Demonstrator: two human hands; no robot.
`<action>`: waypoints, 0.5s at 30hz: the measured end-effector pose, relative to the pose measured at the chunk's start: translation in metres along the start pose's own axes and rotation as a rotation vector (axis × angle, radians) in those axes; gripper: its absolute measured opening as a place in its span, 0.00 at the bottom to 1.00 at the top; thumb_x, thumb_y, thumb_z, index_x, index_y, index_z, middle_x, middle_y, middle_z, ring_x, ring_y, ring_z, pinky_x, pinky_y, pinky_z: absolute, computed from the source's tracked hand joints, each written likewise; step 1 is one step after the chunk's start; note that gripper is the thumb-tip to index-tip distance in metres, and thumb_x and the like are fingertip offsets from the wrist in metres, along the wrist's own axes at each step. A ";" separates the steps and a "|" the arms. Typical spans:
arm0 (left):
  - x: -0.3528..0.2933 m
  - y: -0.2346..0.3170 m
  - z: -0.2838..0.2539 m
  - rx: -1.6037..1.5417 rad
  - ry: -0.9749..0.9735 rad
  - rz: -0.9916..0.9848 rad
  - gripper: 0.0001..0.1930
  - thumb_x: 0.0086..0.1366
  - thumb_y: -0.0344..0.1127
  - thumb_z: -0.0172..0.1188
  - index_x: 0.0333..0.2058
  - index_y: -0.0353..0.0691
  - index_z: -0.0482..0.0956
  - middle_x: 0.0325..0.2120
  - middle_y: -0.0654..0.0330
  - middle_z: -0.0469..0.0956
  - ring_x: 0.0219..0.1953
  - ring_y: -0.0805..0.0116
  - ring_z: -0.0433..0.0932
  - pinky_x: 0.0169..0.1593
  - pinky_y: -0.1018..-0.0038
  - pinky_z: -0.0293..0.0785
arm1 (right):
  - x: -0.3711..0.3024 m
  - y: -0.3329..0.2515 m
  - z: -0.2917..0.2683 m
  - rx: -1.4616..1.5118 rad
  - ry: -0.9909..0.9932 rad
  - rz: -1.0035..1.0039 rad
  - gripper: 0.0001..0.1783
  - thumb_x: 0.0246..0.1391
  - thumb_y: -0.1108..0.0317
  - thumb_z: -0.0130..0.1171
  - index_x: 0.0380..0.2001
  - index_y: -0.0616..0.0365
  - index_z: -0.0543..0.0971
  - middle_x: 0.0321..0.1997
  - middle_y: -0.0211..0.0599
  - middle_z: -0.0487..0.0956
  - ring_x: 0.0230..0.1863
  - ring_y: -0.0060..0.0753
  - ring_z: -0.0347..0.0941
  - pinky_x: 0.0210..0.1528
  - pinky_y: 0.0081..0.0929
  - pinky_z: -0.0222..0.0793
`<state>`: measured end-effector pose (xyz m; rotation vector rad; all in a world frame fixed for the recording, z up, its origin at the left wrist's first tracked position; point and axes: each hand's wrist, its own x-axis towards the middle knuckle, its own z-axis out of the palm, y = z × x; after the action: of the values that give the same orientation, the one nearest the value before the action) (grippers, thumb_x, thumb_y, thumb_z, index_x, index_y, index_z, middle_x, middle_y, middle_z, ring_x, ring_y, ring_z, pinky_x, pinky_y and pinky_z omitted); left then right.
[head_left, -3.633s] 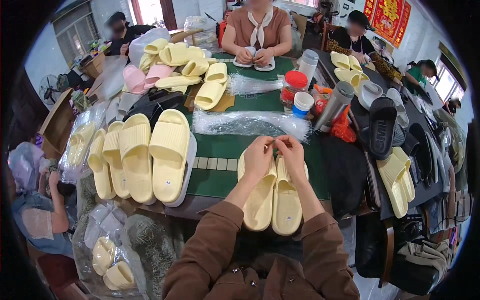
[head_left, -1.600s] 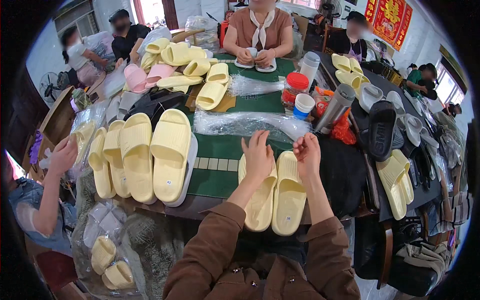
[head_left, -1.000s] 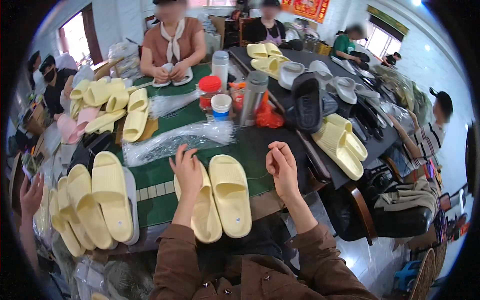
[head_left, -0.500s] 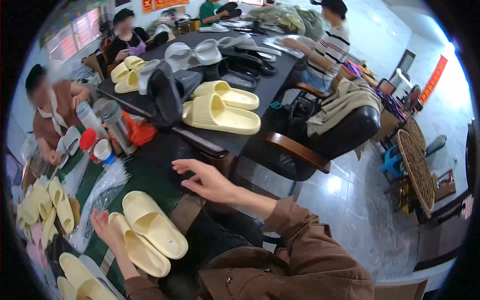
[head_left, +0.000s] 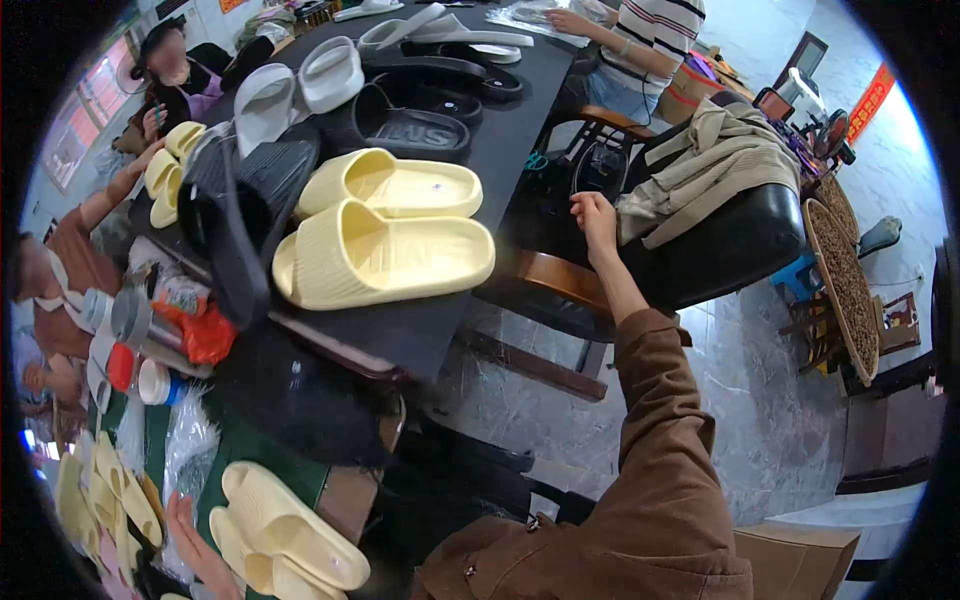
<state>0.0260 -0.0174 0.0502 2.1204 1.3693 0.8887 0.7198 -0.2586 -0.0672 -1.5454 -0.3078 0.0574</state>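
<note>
My left hand [head_left: 197, 548] lies at the lower left with fingers stretched out, beside a pair of pale yellow slide slippers [head_left: 300, 525] on the green tabletop. One slipper of that pair partly overlaps the other. My right hand [head_left: 597, 222] is raised over the black office chair, close to its wooden armrest; the fingers are curled in and nothing shows in them. On the dark table ahead, another pale yellow pair [head_left: 400, 250] sits beside black slides [head_left: 415, 130] and grey-white slides [head_left: 332, 75].
A beige garment [head_left: 690, 165] drapes over the black chair [head_left: 740, 250] at my right. Jars with red and white lids [head_left: 122, 366] stand at left near clear plastic wrap [head_left: 190, 435] and more yellow slippers [head_left: 120, 490]. Several people sit around the table. A woven tray [head_left: 842, 290] stands far right.
My right hand has swung right and away, from above the table edge to over the chair, its fingers curling in. The view has shifted. A person at left now reaches toward the far yellow slippers.
</note>
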 end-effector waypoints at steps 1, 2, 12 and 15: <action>0.004 0.030 0.002 0.058 -0.038 0.033 0.21 0.73 0.37 0.36 0.58 0.30 0.64 0.51 0.49 0.71 0.55 0.59 0.68 0.63 0.66 0.58 | 0.014 0.009 -0.002 -0.058 -0.015 0.043 0.10 0.61 0.66 0.48 0.33 0.56 0.78 0.24 0.26 0.74 0.19 0.14 0.62 0.21 0.14 0.56; 0.007 0.060 0.010 0.114 -0.076 0.067 0.21 0.73 0.37 0.36 0.58 0.29 0.63 0.52 0.48 0.70 0.56 0.59 0.67 0.64 0.65 0.57 | 0.028 0.018 -0.005 -0.117 -0.030 0.084 0.10 0.61 0.66 0.48 0.34 0.57 0.78 0.25 0.27 0.75 0.19 0.15 0.63 0.21 0.14 0.57; 0.062 0.243 0.231 0.184 -0.846 1.299 0.21 0.61 0.40 0.56 0.51 0.36 0.75 0.51 0.53 0.75 0.56 0.59 0.73 0.61 0.66 0.67 | 0.144 0.110 0.047 -0.824 -0.257 -0.156 0.13 0.54 0.74 0.54 0.43 0.60 0.79 0.29 0.50 0.79 0.31 0.41 0.78 0.34 0.34 0.72; 0.068 0.244 0.244 0.091 -0.793 1.319 0.20 0.60 0.41 0.57 0.51 0.43 0.76 0.50 0.56 0.77 0.53 0.63 0.76 0.55 0.68 0.71 | 0.188 0.170 0.058 -0.992 -0.345 -0.147 0.15 0.53 0.73 0.51 0.44 0.61 0.79 0.43 0.52 0.80 0.45 0.58 0.76 0.46 0.44 0.71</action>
<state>0.3749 -0.0602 0.0665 2.8504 -0.5030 0.2115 0.9133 -0.1533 -0.2056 -2.4922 -0.8029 0.0591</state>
